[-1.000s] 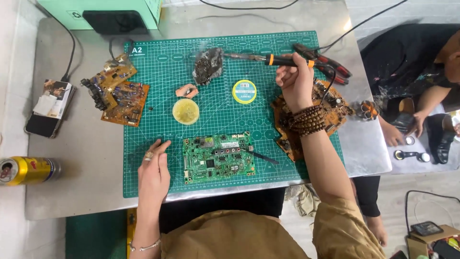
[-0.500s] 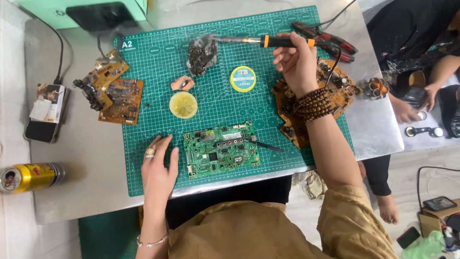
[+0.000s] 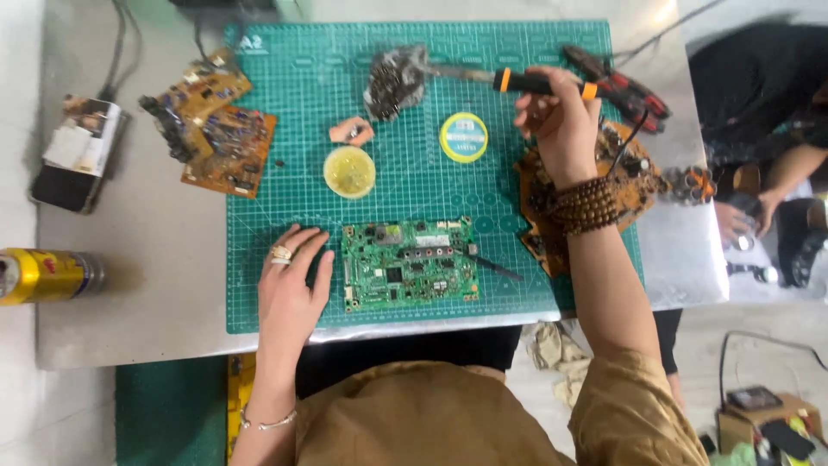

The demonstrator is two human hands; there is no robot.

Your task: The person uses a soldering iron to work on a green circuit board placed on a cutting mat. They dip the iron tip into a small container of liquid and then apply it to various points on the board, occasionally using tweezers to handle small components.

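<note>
Our right hand (image 3: 561, 121) wrapped around the orange-black soldering iron (image 3: 517, 82), tip in wire wool (image 3: 395, 79), round yellow tin (image 3: 463, 137) just left, our left hand (image 3: 291, 280) spread flat beside green circuit board (image 3: 408, 263), yellow can (image 3: 47, 274) far left on surface (image 3: 129, 285)

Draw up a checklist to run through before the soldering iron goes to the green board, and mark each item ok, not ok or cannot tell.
1. Iron gripped by its handle in right hand: ok.
2. Tip in the wire-wool cleaner: ok.
3. Tip clean: cannot tell.
4. Green board flat on mat: ok.
5. Left hand steadies the board: not ok, it lies beside it on the mat.
6. Flux tin open: ok.
</note>
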